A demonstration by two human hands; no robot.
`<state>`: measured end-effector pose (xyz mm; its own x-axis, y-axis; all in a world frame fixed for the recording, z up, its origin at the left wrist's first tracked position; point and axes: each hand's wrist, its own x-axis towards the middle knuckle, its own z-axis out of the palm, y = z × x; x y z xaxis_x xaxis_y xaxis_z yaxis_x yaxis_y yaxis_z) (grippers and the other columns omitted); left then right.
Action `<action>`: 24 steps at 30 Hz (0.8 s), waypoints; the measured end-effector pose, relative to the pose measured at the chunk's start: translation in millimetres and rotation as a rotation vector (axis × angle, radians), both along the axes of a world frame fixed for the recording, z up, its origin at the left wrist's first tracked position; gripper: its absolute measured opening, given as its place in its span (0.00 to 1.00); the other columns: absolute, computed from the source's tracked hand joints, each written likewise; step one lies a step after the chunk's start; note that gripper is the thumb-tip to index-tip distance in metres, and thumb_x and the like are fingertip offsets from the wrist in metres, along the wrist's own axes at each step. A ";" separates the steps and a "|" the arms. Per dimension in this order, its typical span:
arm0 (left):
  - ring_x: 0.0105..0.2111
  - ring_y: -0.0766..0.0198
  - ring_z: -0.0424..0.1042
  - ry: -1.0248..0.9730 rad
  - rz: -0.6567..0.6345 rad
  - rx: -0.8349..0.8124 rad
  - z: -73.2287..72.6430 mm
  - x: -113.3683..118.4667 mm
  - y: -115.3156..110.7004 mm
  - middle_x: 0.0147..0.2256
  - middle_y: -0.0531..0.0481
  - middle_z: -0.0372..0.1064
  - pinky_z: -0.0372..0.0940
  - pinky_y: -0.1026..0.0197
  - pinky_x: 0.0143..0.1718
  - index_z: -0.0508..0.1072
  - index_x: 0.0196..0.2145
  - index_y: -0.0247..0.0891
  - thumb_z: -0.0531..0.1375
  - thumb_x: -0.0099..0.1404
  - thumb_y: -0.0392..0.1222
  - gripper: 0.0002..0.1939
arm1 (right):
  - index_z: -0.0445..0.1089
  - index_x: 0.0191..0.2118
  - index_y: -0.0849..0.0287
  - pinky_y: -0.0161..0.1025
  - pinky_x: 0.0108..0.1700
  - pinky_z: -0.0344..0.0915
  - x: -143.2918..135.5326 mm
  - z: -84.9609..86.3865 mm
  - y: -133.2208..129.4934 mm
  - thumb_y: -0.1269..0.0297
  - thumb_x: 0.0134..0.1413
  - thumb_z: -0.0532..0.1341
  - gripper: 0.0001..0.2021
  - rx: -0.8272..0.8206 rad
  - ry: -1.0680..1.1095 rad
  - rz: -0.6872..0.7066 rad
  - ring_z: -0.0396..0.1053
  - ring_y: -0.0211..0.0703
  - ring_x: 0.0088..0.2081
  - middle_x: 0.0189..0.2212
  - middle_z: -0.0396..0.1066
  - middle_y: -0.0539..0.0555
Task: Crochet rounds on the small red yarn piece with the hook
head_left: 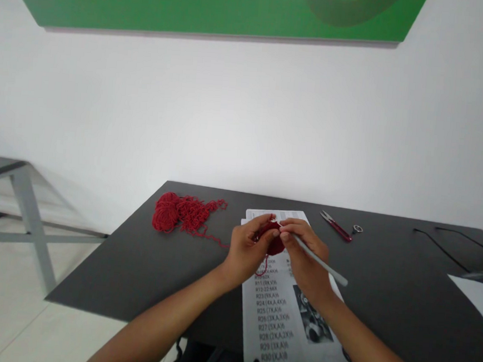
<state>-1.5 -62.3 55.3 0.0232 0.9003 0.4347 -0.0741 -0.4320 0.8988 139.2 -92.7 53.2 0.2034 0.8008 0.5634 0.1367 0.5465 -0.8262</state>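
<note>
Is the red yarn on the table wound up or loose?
Both: one part is a rounded ball, with a loose tangle beside it.

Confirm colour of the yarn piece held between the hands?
Dark red yarn piece; it shows in the head view, partly hidden by the fingers.

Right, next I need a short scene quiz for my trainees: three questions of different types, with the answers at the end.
1. Fill in the colour: a strand runs from the pile of ____ yarn towards the left hand.
2. Multiple choice: what holds the slim grey tool?
A) the left hand
B) the right hand
C) neither hand
3. True or false: the scissors lie on the dark table, to the right of the printed sheet.

Key: 1 red; 2 B; 3 true
</note>
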 end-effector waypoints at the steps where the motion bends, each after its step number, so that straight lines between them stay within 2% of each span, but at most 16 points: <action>1: 0.35 0.58 0.79 -0.018 -0.029 -0.023 -0.9 0.7 -0.6 0.36 0.47 0.82 0.72 0.59 0.40 0.83 0.45 0.40 0.70 0.60 0.42 0.14 | 0.78 0.36 0.51 0.43 0.49 0.71 -0.1 1.0 -1.2 0.59 0.61 0.67 0.04 0.031 -0.040 -0.034 0.74 0.46 0.45 0.41 0.76 0.52; 5: 0.36 0.59 0.78 -0.138 -0.160 -0.120 0.6 1.2 -1.1 0.38 0.45 0.82 0.72 0.61 0.39 0.83 0.45 0.37 0.70 0.61 0.51 0.19 | 0.78 0.36 0.50 0.43 0.47 0.72 0.4 2.4 -3.0 0.62 0.61 0.66 0.02 0.074 -0.123 -0.086 0.75 0.46 0.43 0.41 0.77 0.52; 9: 0.36 0.62 0.76 -0.307 -0.246 -0.207 3.3 2.5 0.6 0.37 0.46 0.81 0.70 0.63 0.40 0.83 0.42 0.37 0.72 0.57 0.51 0.18 | 0.78 0.36 0.51 0.44 0.49 0.73 2.7 0.4 -0.7 0.63 0.59 0.68 0.01 0.058 -0.042 -0.076 0.76 0.46 0.43 0.40 0.79 0.51; 13: 0.31 0.67 0.75 -0.555 -0.369 -0.406 4.7 3.6 0.7 0.35 0.48 0.80 0.69 0.66 0.37 0.83 0.41 0.37 0.75 0.54 0.47 0.18 | 0.79 0.37 0.52 0.48 0.50 0.74 1.3 -6.6 4.9 0.59 0.55 0.71 0.05 -0.044 0.160 0.025 0.78 0.48 0.43 0.40 0.81 0.53; 17: 0.30 0.68 0.76 -0.665 -0.504 -0.551 7.3 0.0 -0.2 0.35 0.49 0.80 0.71 0.66 0.36 0.81 0.43 0.37 0.77 0.52 0.43 0.21 | 0.79 0.35 0.52 0.43 0.42 0.78 -5.2 -11.1 8.6 0.56 0.47 0.75 0.11 -0.175 0.479 0.175 0.79 0.45 0.37 0.36 0.81 0.51; 21: 0.32 0.68 0.77 -0.628 -0.562 -0.500 7.0 -1.6 -0.6 0.37 0.49 0.80 0.71 0.66 0.38 0.81 0.46 0.38 0.76 0.52 0.43 0.23 | 0.80 0.35 0.52 0.40 0.37 0.78 -8.0 -8.6 7.7 0.55 0.43 0.77 0.13 -0.232 0.581 0.215 0.79 0.44 0.35 0.35 0.82 0.51; 24: 0.32 0.67 0.76 -0.576 -0.543 -0.430 4.2 0.4 0.0 0.37 0.49 0.80 0.70 0.64 0.39 0.82 0.46 0.39 0.76 0.52 0.43 0.23 | 0.79 0.36 0.53 0.39 0.34 0.77 -5.7 -7.5 7.1 0.53 0.45 0.76 0.14 -0.224 0.560 0.207 0.78 0.43 0.31 0.34 0.81 0.51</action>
